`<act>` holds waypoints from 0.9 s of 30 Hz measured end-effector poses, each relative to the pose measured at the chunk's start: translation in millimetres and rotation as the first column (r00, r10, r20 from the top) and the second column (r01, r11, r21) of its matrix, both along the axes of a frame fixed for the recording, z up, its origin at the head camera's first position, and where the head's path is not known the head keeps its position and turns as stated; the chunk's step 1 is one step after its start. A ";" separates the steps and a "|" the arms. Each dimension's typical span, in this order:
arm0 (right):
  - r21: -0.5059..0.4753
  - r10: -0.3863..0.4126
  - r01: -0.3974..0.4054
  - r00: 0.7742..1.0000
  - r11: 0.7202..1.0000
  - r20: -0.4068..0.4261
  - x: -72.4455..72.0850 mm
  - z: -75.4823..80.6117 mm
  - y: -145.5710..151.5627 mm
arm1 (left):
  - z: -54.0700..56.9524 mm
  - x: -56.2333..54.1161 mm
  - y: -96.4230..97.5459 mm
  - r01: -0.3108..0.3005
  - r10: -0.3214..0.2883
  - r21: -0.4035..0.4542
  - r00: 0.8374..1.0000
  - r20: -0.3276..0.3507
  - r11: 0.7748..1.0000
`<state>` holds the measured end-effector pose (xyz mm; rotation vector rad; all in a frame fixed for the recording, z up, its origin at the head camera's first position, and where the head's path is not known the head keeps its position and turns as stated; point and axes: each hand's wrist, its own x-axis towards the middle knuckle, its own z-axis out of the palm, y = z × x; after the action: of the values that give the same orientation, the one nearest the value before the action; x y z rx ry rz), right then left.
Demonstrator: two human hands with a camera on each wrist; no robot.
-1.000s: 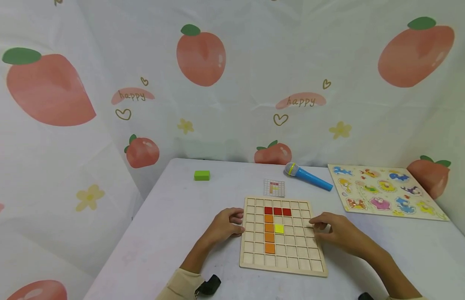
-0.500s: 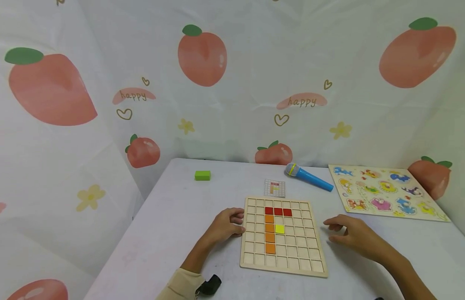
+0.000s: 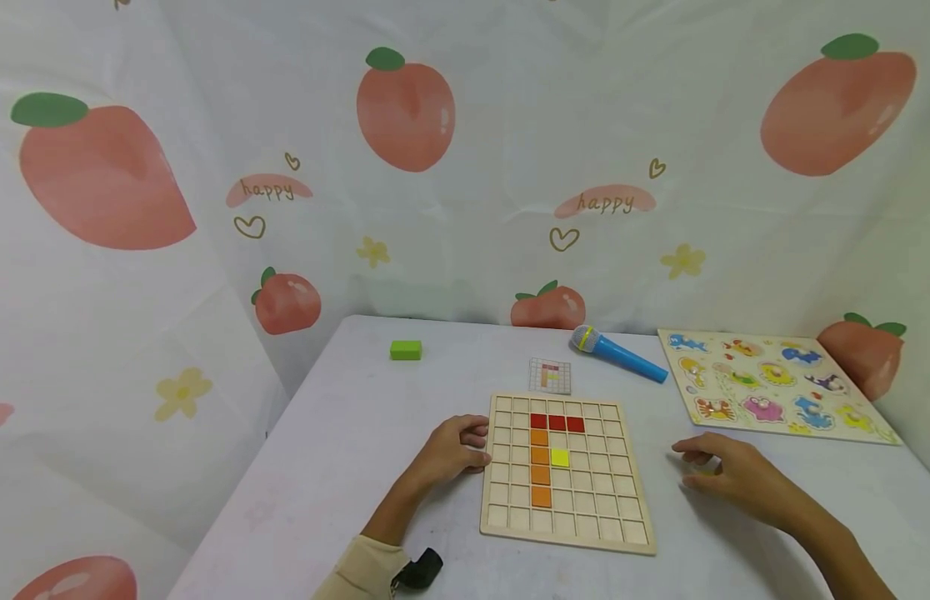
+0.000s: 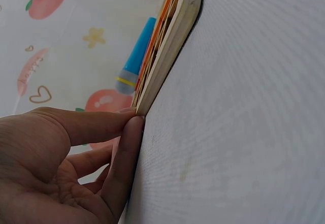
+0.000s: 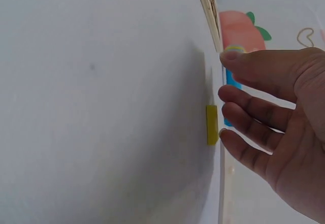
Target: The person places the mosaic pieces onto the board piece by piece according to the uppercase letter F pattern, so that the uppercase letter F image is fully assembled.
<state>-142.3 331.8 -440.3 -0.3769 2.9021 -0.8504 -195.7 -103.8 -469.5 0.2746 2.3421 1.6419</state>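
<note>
A wooden grid board (image 3: 585, 500) lies on the table with red, orange and yellow square tiles in its cells. My left hand (image 3: 446, 452) is at its left edge. Thumb and finger tips meet the board's side (image 4: 170, 51) in the left wrist view, the fingers fairly straight. To the right of the board, apart from it, my right hand (image 3: 735, 475) hovers low over the table with loosely bent fingers. A small yellow block (image 5: 212, 125) lies just beyond those fingertips in the right wrist view; from the head view the hand hides it. Nothing is between the right fingers.
Behind the board lies a small pattern card (image 3: 549, 376). A blue toy microphone (image 3: 622, 354) and an animal knob puzzle (image 3: 772, 392) are at the back right. A green block (image 3: 406, 350) lies at the back left. A black object (image 3: 420, 570) shows at the left cuff.
My right hand has left the board's right edge and moved out to the right. The left hand and the tiles have stayed in place.
</note>
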 end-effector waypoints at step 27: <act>0.074 -0.085 0.077 0.990 0.994 0.115 3.9 -1.0 23.2 | -0.4 -0.7 -0.4 0.005 -0.005 -0.014 1.000 -0.014 1.000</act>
<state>-138.4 355.0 -441.3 -0.1960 2.8444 -0.7529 -196.4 -104.1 -469.9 0.2898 2.3602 1.6258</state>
